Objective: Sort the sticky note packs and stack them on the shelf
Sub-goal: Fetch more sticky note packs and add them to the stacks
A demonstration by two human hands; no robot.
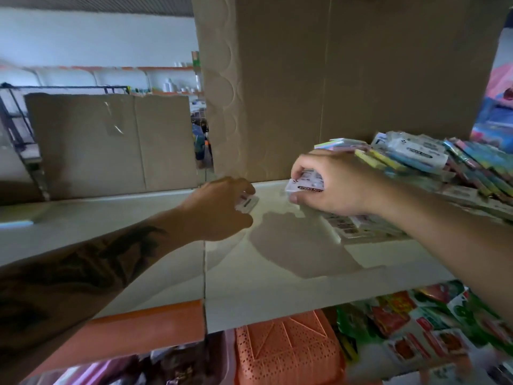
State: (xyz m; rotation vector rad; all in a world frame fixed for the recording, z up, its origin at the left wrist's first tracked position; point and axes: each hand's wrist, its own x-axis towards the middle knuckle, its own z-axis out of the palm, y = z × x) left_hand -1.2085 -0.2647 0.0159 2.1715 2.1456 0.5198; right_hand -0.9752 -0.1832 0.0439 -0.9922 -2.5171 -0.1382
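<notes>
Sorting under way, mid-pick: right hand [330, 184] curled round a white sticky note pack [306, 186], thumb beneath and fingers over its top, lifting or parting it from the flat packs [361, 227] lying on the shelf [277, 268] just beneath. Left hand [222, 207] pinching a second small white pack [247, 202] low over the shelf surface, well left of the pile; touching the shelf or just clear of it, hard to tell. Loose heap of coloured packs [433, 162] leaning at far right, against the cardboard box [333, 79]. Next move probably calls for matching like with like, then squaring each pack onto a neat stack on the bare shelf.
</notes>
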